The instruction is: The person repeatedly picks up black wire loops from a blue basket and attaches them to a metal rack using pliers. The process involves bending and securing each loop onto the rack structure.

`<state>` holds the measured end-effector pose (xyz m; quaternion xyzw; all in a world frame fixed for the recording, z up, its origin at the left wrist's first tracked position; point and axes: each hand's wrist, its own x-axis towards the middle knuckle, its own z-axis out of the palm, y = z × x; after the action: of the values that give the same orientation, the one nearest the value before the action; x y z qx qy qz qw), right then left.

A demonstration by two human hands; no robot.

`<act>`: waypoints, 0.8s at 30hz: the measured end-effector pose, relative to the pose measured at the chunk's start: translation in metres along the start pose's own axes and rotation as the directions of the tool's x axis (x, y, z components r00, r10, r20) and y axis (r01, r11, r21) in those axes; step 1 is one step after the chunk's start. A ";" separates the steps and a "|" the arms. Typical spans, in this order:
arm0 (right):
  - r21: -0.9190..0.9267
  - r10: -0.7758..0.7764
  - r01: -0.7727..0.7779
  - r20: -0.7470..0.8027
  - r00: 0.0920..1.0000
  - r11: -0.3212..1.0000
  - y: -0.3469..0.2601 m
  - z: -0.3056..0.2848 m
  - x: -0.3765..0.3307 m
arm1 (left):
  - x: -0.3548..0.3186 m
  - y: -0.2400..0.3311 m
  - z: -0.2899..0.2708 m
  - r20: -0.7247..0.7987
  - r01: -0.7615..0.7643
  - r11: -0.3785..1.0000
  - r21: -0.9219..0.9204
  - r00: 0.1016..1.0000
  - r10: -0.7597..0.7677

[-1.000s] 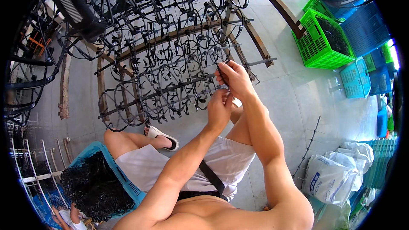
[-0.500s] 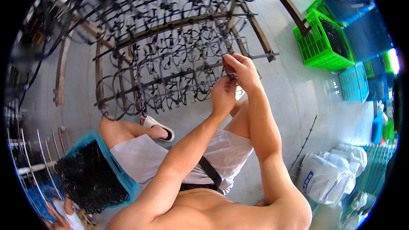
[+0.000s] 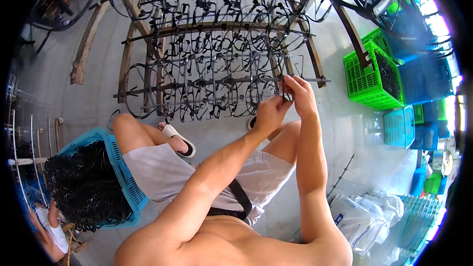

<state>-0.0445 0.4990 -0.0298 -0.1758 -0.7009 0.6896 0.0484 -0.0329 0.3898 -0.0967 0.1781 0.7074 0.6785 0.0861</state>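
Note:
In front of me a rack of dark metal bars (image 3: 172, 86) carries several rows of thin, bent black parts (image 3: 197, 103) hung on wire hooks. Both hands are at its nearest bar, toward the right end. My left hand (image 3: 271, 114) is closed in a pinch just below the bar. My right hand (image 3: 302, 99) is slightly higher and to the right, thumb and fingers pinched together by a thin dark wire or strip. The fingertips of the two hands almost meet. Whatever lies between them is too small and too covered to name.
Left of my knee stands a blue basket (image 3: 129, 187) heaped with black parts (image 3: 88, 182). Green crates (image 3: 373, 76) and a light-blue basket (image 3: 399, 127) line the right side, with white plastic bags (image 3: 362, 219) nearer. A thin rod (image 3: 342, 174) lies by my right arm. Another person's arm (image 3: 43, 231) shows lower left.
The whole view has shifted and levelled. Both hands remain at the nearest bar, a little closer to its right end, with fingers still pinched.

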 end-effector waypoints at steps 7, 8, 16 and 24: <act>-0.057 0.027 -0.032 -0.092 0.995 0.998 0.014 -0.002 -0.007 | 0.000 -0.022 0.039 -0.176 0.228 0.965 -0.128 0.953 -0.248; -0.018 0.030 -0.033 -0.149 0.988 0.999 0.015 -0.008 -0.008 | 0.002 -0.016 0.044 -0.077 0.298 0.943 -0.149 0.947 -0.312; 0.037 0.042 -0.037 -0.156 0.987 0.999 0.007 -0.017 0.010 | 0.006 0.046 0.014 -0.074 0.389 0.894 -0.222 0.907 -0.414; 0.069 0.063 -0.051 -0.183 0.981 0.996 0.022 -0.036 0.037 | 0.008 0.036 0.030 -0.184 0.245 0.958 -0.147 0.945 -0.270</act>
<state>-0.0637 0.5443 -0.0558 -0.2575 -0.6657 0.6933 0.0994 -0.0245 0.4216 -0.0620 0.0086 0.6870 0.7178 0.1126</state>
